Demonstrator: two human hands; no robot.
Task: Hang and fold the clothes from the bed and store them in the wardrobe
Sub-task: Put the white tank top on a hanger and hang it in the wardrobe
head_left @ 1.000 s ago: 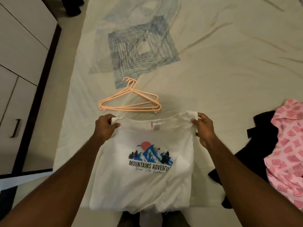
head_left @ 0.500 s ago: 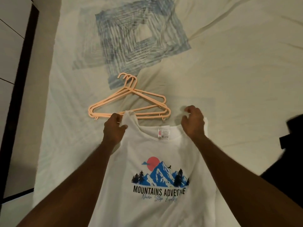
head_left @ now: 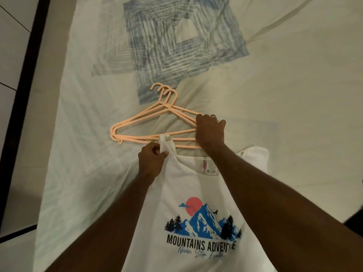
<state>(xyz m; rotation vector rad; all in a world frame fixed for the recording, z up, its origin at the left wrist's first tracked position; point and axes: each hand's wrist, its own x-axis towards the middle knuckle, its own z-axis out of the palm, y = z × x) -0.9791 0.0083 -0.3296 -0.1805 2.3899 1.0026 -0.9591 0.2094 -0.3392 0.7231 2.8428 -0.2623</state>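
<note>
Bed sheet (head_left: 294, 95) fills most of the frame, white tee (head_left: 188, 185) laid out lower centre. Looks like the hanging step: the right hand (head_left: 210, 132) rests on the stacked peach hangers (head_left: 141, 122) mid-frame, can't tell if it's gripping yet. The left hand (head_left: 152, 163) pinches the tee's shoulder. Next it needs to separate one hanger and feed it through the neck.
</note>
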